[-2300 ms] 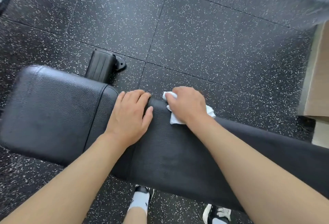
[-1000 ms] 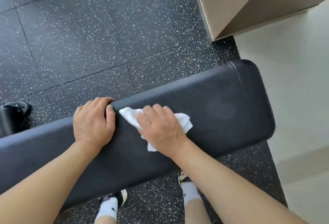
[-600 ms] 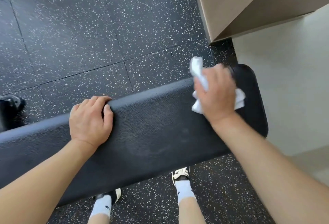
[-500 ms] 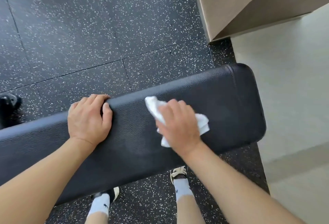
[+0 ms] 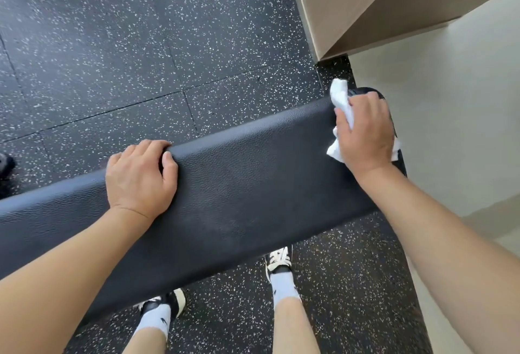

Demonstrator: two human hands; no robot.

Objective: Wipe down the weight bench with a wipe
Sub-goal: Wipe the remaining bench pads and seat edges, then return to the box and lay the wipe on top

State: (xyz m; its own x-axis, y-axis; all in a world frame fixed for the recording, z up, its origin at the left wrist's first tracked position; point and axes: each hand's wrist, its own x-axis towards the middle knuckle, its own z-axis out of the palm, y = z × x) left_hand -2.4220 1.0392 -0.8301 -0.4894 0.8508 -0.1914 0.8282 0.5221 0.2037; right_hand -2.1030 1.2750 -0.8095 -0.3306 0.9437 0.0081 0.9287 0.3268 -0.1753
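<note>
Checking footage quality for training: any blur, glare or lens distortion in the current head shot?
Head view: daylight, even, no harsh glare; the bench pad shows only a soft sheen. Wide-angle stretch enlarges the forearms at the edges. Wipe and right hand look slightly soft; left hand is sharp.

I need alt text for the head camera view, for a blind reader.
A right hand presses a white wipe on the far right end of a black weight bench. The left hand grips the bench's far edge, above speckled black floor.

The wipe (image 5: 343, 106) lies under the right hand (image 5: 365, 131) at the surface's (image 5: 253, 184) right end; the left hand (image 5: 140, 176) rests on its far edge, well left.
</note>
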